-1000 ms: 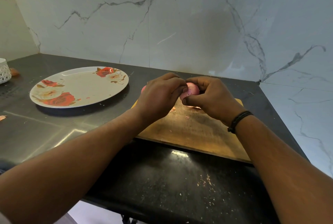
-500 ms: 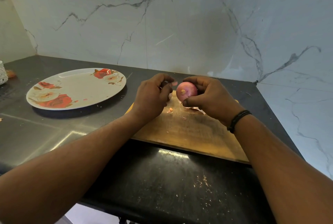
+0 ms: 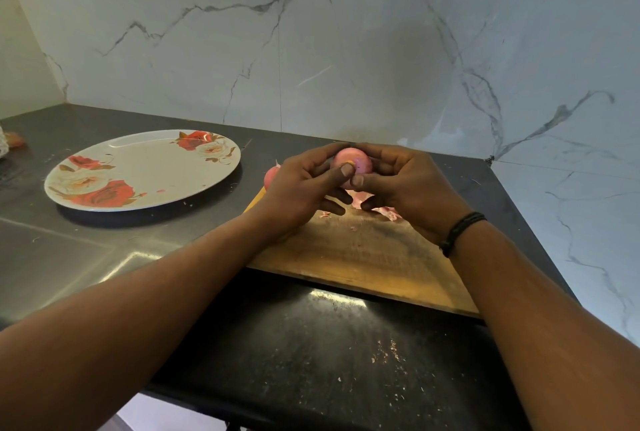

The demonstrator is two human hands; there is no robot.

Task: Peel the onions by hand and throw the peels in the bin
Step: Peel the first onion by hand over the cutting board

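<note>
Dark counter, cutting board (image 3: pixel 353 257) | onion (image 3: pixel 353 162) above board | both hands gripping it: left hand (image 3: pixel 304 184), right hand (image 3: pixel 405 184)

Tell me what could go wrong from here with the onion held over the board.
The round pink onion, gripped by the left hand and right hand, might slip onto the wooden cutting board. Loose pink peel scraps could scatter across the black countertop; no bin is visible.

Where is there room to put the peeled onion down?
The plate looks bare. The near board, below the hands, is also free. It is crowded under the onion, where peels and a second onion lie.
</note>
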